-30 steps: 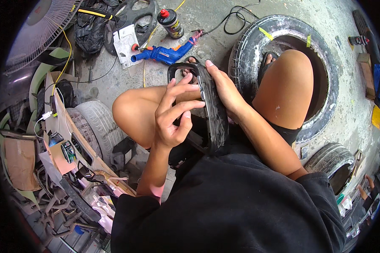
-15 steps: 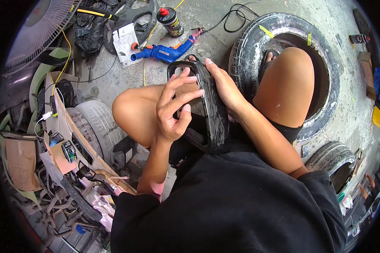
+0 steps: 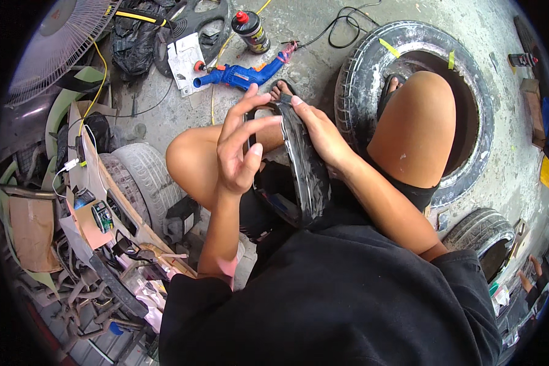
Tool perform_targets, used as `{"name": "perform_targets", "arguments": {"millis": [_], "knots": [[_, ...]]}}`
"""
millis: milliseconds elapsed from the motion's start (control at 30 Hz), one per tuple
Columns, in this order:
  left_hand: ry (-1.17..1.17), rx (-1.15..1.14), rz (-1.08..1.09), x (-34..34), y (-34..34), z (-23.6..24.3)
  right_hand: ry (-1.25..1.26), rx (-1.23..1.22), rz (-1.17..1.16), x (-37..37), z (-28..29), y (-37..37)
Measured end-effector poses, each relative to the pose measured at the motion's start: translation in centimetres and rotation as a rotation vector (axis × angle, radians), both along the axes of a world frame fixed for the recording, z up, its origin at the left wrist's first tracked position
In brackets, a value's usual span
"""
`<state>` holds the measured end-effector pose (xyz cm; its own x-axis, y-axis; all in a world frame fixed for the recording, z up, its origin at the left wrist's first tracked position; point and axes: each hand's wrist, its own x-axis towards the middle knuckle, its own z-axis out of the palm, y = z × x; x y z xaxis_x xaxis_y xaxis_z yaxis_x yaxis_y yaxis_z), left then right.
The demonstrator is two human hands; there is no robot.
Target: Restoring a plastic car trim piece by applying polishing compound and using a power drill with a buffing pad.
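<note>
Black hollow frame, rounded corners, tilted on edge above lap; broad outer side streaked grey. Right hand grips outer side near top. Left hand unclenched, fingers spread, one at rim. Pale glints along rim.

On my feed I count two hands: one left hand and one right hand. I get one black frame, one blue power tool, one fan, one black wheel cover and two dark red-topped containers. I make out four tyres, two yellow-green tape strips and two sandalled feet. The metal parts crowd together too much for me to count.
</note>
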<state>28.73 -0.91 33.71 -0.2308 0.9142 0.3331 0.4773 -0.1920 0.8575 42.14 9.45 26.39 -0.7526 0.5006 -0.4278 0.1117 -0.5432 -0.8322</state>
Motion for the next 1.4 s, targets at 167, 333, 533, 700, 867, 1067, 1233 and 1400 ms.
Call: {"name": "perform_targets", "arguments": {"millis": [167,333,533,700,867,1067,1233,1400], "knots": [[0.098,-0.012,0.019,-0.9,0.2,-0.1,0.052,-0.025,-0.023,-0.2,0.3,-0.2],[0.193,0.002,0.002,-1.5,0.3,0.3,-0.025,0.019,-0.009,-0.3,-0.1,-0.1],[0.317,-0.008,-0.045,-1.5,0.6,0.8,-0.057,0.013,0.033,-0.3,1.0,0.0],[0.373,-0.028,-0.087,-1.3,1.0,1.1,0.015,0.162,-0.003,-0.7,-0.9,-0.2],[0.405,-0.036,-0.167,-0.7,0.4,1.2,-0.017,0.123,0.031,-0.4,-0.2,0.2],[0.288,0.035,-0.211,-0.6,0.5,1.9,0.070,0.163,-0.016,-1.0,-1.5,-0.1],[0.351,-0.030,-0.103,-1.7,1.6,1.2,0.031,0.124,0.019,-0.7,-0.3,0.2],[0.310,-0.050,-0.096,-1.9,1.2,0.3,0.037,0.148,0.013,-0.9,-0.6,0.2]]}}
